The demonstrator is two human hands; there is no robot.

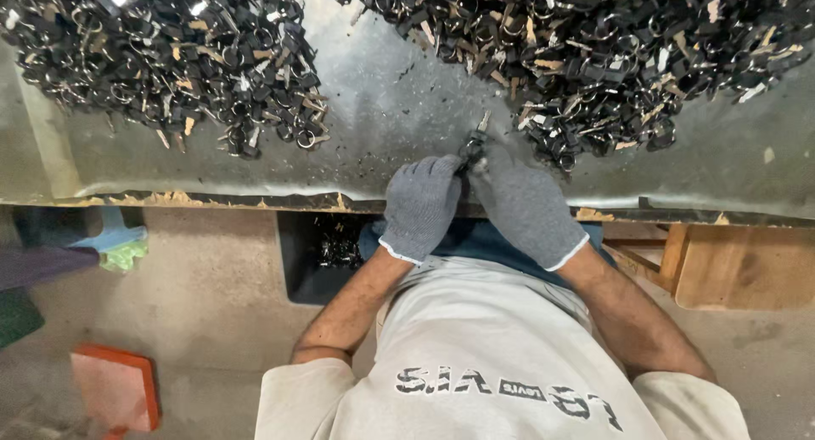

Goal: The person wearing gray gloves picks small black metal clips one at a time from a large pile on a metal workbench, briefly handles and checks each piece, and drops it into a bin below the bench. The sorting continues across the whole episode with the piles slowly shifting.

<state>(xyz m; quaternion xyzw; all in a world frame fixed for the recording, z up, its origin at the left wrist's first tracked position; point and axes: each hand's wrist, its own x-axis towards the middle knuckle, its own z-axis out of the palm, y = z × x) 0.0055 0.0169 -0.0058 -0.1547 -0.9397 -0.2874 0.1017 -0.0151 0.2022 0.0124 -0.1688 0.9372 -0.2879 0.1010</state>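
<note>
Together, both gloved hands, left hand [422, 204] and right hand [524, 204], clamp fingers on one small key-ring piece [474, 143].

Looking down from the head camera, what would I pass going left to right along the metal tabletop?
Left heap of black key-ring pieces → bare metal tabletop → left hand → small key-ring piece held between both hands → right hand → right heap of black key-ring pieces.
</note>
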